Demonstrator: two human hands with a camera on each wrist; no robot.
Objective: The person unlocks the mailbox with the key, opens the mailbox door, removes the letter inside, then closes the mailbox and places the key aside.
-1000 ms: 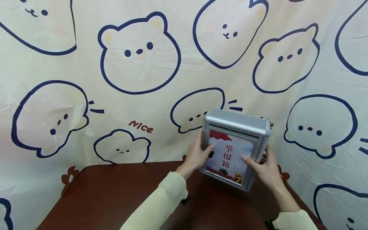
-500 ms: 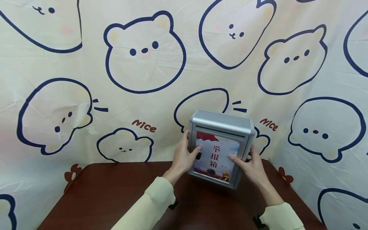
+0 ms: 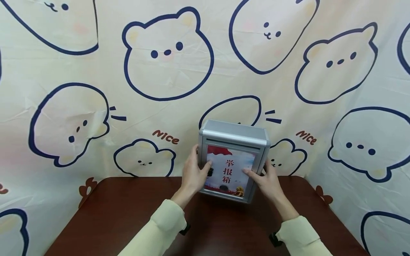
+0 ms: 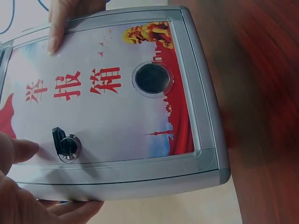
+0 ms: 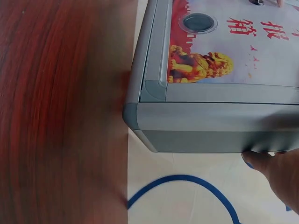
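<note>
Both hands hold a grey metal letterbox-style box (image 3: 229,170) with red Chinese characters on its front panel. It is slightly tilted, with its slotted top edge up, close over the brown table. My left hand (image 3: 193,174) grips its left side, thumb on the front near the lock with a black-headed key (image 4: 67,145). My right hand (image 3: 267,179) grips the right side, thumb on the panel and fingers behind the side. A round dark window (image 4: 152,78) sits low on the panel. The back of the box is hidden.
The brown wooden table (image 3: 128,213) has rounded far corners. A cream curtain (image 3: 179,117) with blue-outlined cartoon bears hangs behind it and along both sides. Pale sleeves (image 3: 160,227) cover the forearms, with a dark strap at each wrist.
Both hands have carried the box leftward across the curtain's pattern, keeping the same grip. The whole background has shifted a little to the right in the head view.
</note>
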